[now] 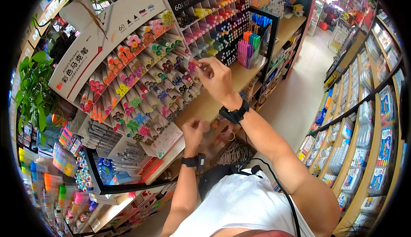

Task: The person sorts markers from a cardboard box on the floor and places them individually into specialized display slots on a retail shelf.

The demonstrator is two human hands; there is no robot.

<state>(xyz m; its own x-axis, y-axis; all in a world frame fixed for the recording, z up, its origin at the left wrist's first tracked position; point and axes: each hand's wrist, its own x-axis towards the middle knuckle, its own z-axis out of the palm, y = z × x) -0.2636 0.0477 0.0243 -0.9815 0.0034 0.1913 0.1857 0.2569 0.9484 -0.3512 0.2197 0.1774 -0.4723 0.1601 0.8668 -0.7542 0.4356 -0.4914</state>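
My right hand (217, 79) is raised at the right side of a marker display rack (92, 44). Thumb and fingers pinch a marker (196, 62) with a reddish-brown end; its pale barrel points up and left toward the rack. Lower down, my left hand (193, 132) hovers by the rack's bottom right corner, fingers curled in. Whether anything is inside them is hidden. Many capped markers (137, 91) fill the slanted rack, their coloured ends facing me in rows grouped by colour.
A second marker rack (218, 20) adjoins on the right, then a clear holder of bright pens (248, 50) on the wooden counter (239, 79). Leafy plants (36, 91) stand at the left. Across the aisle floor (280, 100) run shelves of packaged pens (361, 130).
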